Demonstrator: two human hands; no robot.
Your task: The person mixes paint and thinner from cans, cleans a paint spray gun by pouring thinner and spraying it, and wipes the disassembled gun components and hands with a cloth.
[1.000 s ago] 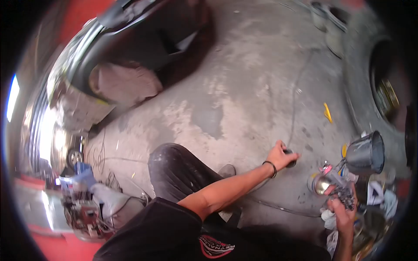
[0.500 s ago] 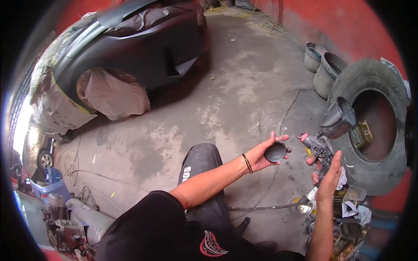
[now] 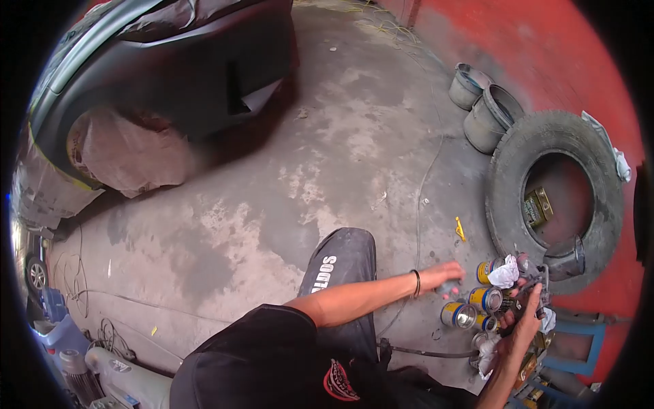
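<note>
My right hand (image 3: 528, 310) is wrapped round a paint spray gun (image 3: 543, 278), whose dark cup (image 3: 567, 259) tilts out to the right, over the lower part of a tyre. Left of it, my left hand (image 3: 441, 275) reaches over the floor, palm down and smeared by motion. A dark round lid (image 3: 446, 290) shows only partly under its curled fingers. Close to both hands stand several paint cans (image 3: 486, 298) with yellow and blue labels. A crumpled white rag (image 3: 504, 272) lies between the cans and the gun.
A big tyre (image 3: 507, 184) leans by the red wall (image 3: 545, 61), with a rectangular tin (image 3: 538, 207) inside its ring. Behind it stand two grey buckets (image 3: 485, 129). A dark car body panel (image 3: 177, 75) is at upper left. A hose (image 3: 429, 352) crosses the floor.
My left hand has moved down towards the cans, turning palm down over the lid. My right hand has lowered the spray gun and tipped its cup to the right. The view has shifted.
</note>
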